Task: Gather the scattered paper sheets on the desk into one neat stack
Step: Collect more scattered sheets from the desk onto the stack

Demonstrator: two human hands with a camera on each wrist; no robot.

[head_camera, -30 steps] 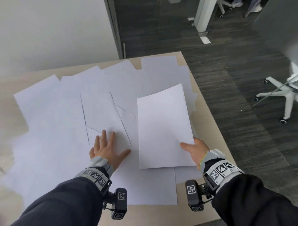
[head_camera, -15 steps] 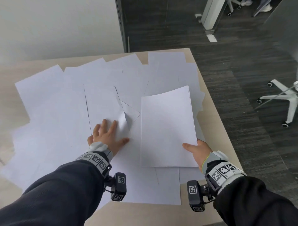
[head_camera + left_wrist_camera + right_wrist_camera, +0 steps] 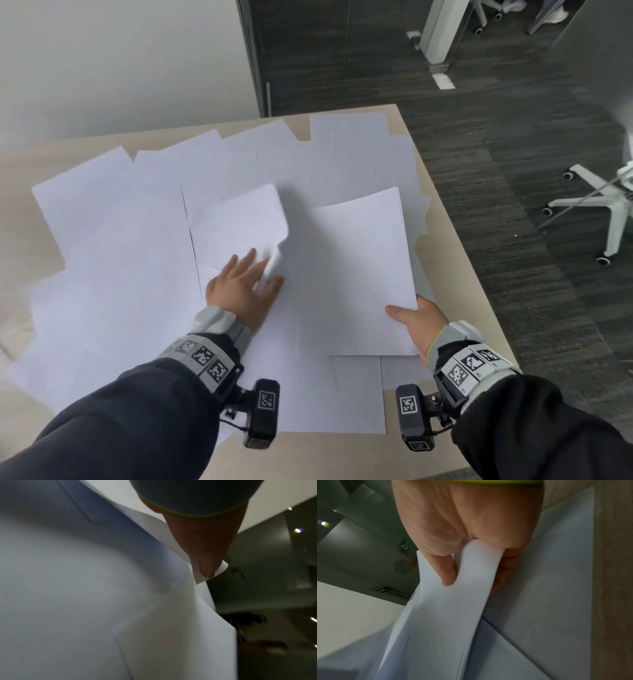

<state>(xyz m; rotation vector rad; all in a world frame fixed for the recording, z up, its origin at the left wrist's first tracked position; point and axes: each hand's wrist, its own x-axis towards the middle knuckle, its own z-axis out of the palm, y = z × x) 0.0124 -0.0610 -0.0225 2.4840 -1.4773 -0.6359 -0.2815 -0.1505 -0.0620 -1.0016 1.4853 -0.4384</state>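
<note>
Since a second ago your left hand [image 3: 245, 291] has peeled a sheet [image 3: 239, 222] up, pinching its corner, so slide it toward 3 o'clock onto the stack [image 3: 359, 274] your right hand [image 3: 416, 320] grips, edges squared.

Soft, even daylight is filling the head view, with faint shadows lying under the lifted sheet [image 3: 239, 222], which is blurring. Edges are bowing outward. Both wrist views are looking dim, grainy and smeared, with small ceiling lights glaring.
</note>
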